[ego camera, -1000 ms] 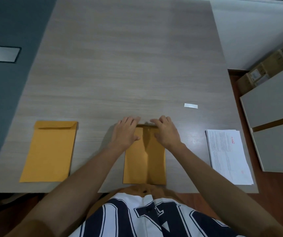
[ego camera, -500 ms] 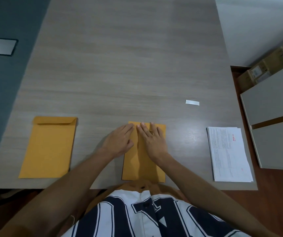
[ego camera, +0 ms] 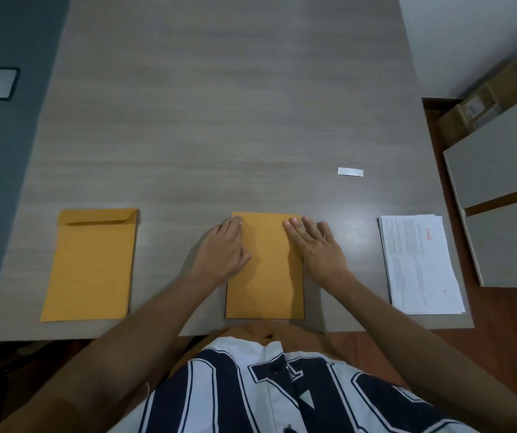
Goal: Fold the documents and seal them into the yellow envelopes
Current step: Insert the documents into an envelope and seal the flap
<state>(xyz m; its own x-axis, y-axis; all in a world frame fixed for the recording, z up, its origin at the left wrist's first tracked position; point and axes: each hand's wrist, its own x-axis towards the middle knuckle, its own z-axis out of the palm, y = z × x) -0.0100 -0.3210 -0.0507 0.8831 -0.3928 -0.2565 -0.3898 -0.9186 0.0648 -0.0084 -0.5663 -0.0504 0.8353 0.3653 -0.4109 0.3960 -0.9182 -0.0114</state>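
Head view: flap of centre envelope [ego camera: 266, 276] now down.
Pressing it, left hand [ego camera: 223, 250] and right hand [ego camera: 315, 250] have spread apart, fingers [ego camera: 310, 232] straight and flat; sealing looks nearly done.

Dim, soft overhead light; wide-angle bending at the edges.

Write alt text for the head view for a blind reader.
A left hand and a right hand lie flat on the side edges of a yellow paper envelope at the near edge of a grey wood-grain table. A second yellow envelope lies to its left, a stack of white printed documents to its right.
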